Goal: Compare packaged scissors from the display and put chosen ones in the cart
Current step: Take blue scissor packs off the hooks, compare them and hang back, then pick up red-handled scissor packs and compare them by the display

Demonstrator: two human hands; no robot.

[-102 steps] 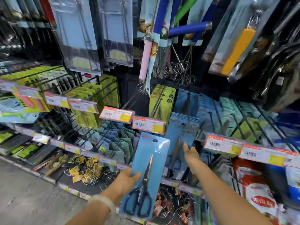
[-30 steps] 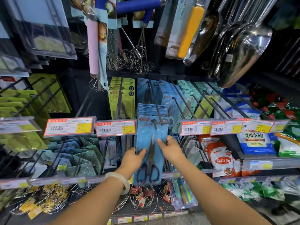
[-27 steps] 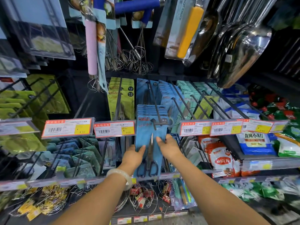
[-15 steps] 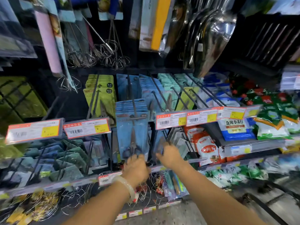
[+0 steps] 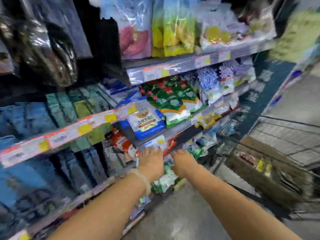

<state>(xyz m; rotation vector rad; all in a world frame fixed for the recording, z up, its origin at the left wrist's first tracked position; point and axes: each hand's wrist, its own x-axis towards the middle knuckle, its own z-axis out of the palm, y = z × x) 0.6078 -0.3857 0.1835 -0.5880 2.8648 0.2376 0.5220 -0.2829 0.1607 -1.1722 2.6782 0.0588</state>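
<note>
The view is heavily blurred by motion. Blue packaged scissors [image 5: 32, 118] hang on pegs at the left, with more blue packs [image 5: 31, 181] on the row below. My left hand [image 5: 152, 163], a pale bangle on its wrist, and my right hand [image 5: 183, 163] are stretched out side by side low in front of the food shelves. Both look empty, with fingers extended. The wire cart [image 5: 285, 125] stands at the right, apart from both hands.
Shelves of bagged food [image 5: 147, 118] fill the middle, with price-tag rails [image 5: 69, 134] along the peg rows. Metal ladles in plastic [image 5: 57, 66] hang at the upper left. Some items with yellow [image 5: 263, 167] lie in the cart. Grey floor [image 5: 181, 219] lies below.
The scissors pack I held went back on its peg and both hands let go and dropped. My view has swung sharply right, so the scissors are at the left and the cart has appeared.
</note>
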